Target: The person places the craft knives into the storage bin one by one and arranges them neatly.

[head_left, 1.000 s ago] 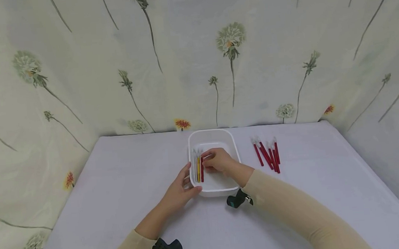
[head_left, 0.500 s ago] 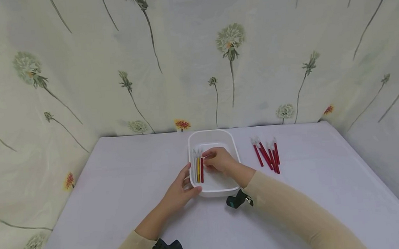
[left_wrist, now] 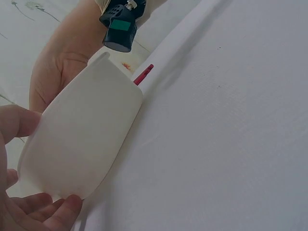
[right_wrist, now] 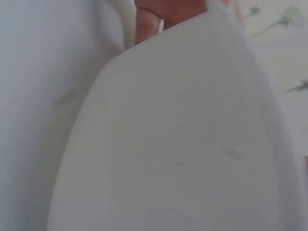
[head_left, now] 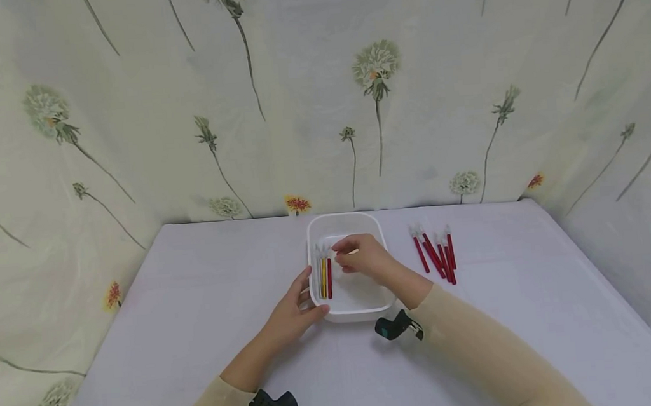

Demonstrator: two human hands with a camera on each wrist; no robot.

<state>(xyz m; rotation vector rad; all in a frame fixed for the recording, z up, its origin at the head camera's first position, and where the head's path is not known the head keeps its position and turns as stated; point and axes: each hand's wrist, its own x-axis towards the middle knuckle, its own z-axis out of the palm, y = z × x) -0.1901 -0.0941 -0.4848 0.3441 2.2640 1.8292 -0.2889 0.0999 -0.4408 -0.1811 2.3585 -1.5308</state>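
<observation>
My left hand [head_left: 290, 317] holds the front left corner of a white plastic box [head_left: 355, 316], thumb at the front rim and fingers along the left side. In the left wrist view its fingers [left_wrist: 65, 211] curve against the box wall. Inside the box lie a red stick [head_left: 329, 279], a yellow stick [head_left: 324, 279] and a pale one [head_left: 319, 280], side by side, with clear tips toward the back. Just right of them my right hand [head_left: 367, 257] hovers within the box, fingers apart with nothing between them. The right wrist view mostly shows the box's outer wall [right_wrist: 168, 125].
Several red sticks [head_left: 435, 255] with clear tips lie loosely on the white-covered table [head_left: 221, 262], right of the box. A curtain with a dandelion print [head_left: 317, 101] hangs behind. Black cameras [head_left: 275, 404] are worn on both wrists.
My right hand has drawn slightly right and away from the red stick, which stays beside the yellow one. The left hand and the box have stayed in place.
</observation>
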